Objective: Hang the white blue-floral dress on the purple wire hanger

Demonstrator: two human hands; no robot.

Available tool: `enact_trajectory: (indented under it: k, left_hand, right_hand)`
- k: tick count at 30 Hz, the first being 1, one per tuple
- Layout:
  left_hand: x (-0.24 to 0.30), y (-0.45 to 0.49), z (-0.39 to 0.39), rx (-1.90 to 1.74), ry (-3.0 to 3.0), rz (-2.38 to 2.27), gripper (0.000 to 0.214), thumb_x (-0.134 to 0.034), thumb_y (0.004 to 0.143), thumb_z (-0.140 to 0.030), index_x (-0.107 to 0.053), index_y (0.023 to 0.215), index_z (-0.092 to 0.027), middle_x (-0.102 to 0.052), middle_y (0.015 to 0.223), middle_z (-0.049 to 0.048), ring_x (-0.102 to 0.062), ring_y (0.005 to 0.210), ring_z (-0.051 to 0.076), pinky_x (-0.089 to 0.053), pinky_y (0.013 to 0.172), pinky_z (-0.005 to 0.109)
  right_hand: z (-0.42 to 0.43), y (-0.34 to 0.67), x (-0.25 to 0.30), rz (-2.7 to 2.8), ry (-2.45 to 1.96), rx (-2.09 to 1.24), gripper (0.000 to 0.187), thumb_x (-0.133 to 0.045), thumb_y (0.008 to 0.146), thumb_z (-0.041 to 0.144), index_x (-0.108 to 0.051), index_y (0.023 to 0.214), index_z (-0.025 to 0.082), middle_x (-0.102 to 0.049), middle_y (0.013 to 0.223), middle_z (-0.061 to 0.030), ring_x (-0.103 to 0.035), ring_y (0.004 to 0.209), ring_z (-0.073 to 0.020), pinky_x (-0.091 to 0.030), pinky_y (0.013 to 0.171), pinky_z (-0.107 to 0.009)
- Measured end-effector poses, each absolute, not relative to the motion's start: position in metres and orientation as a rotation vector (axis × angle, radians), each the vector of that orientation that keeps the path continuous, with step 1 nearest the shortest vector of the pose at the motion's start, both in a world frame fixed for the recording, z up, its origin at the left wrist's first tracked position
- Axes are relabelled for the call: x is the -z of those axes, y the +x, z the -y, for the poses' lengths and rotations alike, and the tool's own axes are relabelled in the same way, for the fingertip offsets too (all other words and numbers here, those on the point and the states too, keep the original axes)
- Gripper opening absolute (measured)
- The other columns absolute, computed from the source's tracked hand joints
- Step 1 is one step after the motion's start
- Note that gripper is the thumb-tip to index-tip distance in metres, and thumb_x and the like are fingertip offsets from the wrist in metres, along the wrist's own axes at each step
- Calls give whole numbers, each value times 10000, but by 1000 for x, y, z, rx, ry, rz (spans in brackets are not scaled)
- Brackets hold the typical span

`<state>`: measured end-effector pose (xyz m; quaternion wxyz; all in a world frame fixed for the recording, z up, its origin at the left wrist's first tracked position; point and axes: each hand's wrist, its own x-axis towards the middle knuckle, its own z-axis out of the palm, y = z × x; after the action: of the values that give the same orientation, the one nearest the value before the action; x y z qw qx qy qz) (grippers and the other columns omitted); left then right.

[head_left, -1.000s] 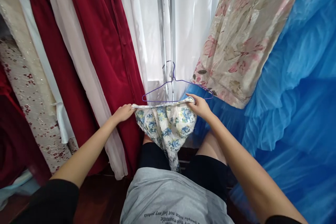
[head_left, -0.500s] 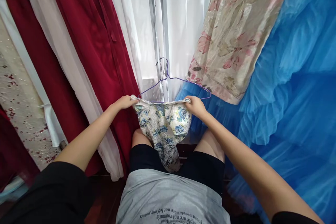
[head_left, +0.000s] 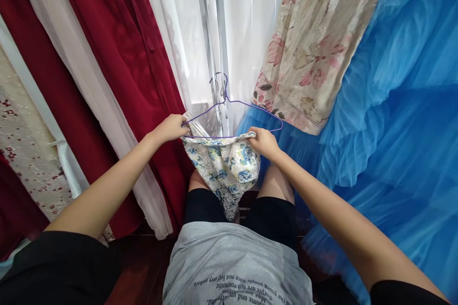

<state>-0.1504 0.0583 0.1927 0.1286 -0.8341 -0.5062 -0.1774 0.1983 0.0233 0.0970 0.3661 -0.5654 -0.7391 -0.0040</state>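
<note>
Currently, the garment (head_left: 225,164) hangs below the hanger (head_left: 226,99), its top edge along the hanger's bottom bar and its left corner up at the hanger's left end. There the left hand (head_left: 173,127) has its fingers closed on the garment; whether they also pinch the hanger, I cannot tell. Below the hanger's right end, the right hand (head_left: 265,143) grips the garment's edge. Behind the hanger is a curtain (head_left: 246,33).

Head camera: set high and tilted forward and down.
Grey shirt (head_left: 232,248): seen from above at 6 o'clock.
Left hand (head_left: 172,127), right hand (head_left: 264,142): viewed near, toward 9 and 3 o'clock.
White cloth (head_left: 246,28): faced at 12 o'clock, farther off.
</note>
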Motion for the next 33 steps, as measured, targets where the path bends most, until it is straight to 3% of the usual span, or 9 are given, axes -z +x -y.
enact_trajectory:
  k: [3, 6, 9, 11, 15, 22, 33]
  left_hand:
    - [-202, -152, -50, 617, -2380, 1577, 251, -575, 702, -294, -767, 738, -137, -706, 685, 93, -638, 656, 242, -450, 649, 317]
    - [-209, -169, -51, 801, -2480, 1936, 193, -720, 578, -299, -778, 708, -168, -710, 666, 56, -634, 647, 225, -465, 626, 306]
    - [-211, -183, -53, 1207, -2484, 2232, 321, -836, 411, -245, -778, 718, -169, -725, 697, 56, -647, 667, 219, -508, 634, 305]
    - [-211, -181, -51, 1393, -2374, 2180, 375, -836, 397, -206, -788, 766, -164, -724, 714, 48, -650, 687, 218, -523, 655, 304]
    - [-216, -162, -35, 1201, -2200, 1907, 383, -722, 503, -141, -820, 871, -172, -708, 714, 22, -636, 717, 226, -516, 684, 301]
    - [-235, -163, -1, 1204, -2505, 1982, 352, -673, 531, -183, -822, 850, -173, -749, 803, 33, -676, 806, 238, -538, 723, 281]
    - [-241, -180, -1, 1046, -2446, 2222, 406, -624, 530, -216, -829, 876, -162, -653, 644, 53, -553, 575, 190, -486, 579, 327]
  right_hand:
    - [-22, 199, -99, 1926, -1468, 9, 168, -541, 872, 245, -703, 909, 216, -760, 906, -78, -661, 865, -245, -347, 635, -266]
    - [-23, 196, -101, 1942, -1466, 15, 154, -536, 869, 250, -687, 864, 221, -753, 876, -66, -663, 840, -240, -321, 612, -270]
    - [-25, 190, -103, 1954, -1471, 24, 147, -532, 862, 253, -665, 811, 218, -742, 842, -65, -658, 798, -230, -287, 584, -281]
    - [-26, 184, -104, 1957, -1484, 45, 143, -533, 856, 253, -661, 803, 216, -739, 833, -71, -655, 786, -230, -268, 572, -289]
    - [-26, 179, -102, 1942, -1508, 98, 138, -530, 852, 248, -663, 827, 220, -741, 839, -72, -660, 793, -238, -250, 563, -294]
    - [-28, 185, -104, 1973, -1551, 39, 170, -533, 896, 297, -687, 890, 226, -757, 916, -74, -671, 855, -245, -310, 602, -279]
    - [-17, 187, -110, 1989, -1560, 41, 173, -547, 906, 299, -698, 876, 220, -755, 906, -89, -669, 824, -247, -323, 604, -279]
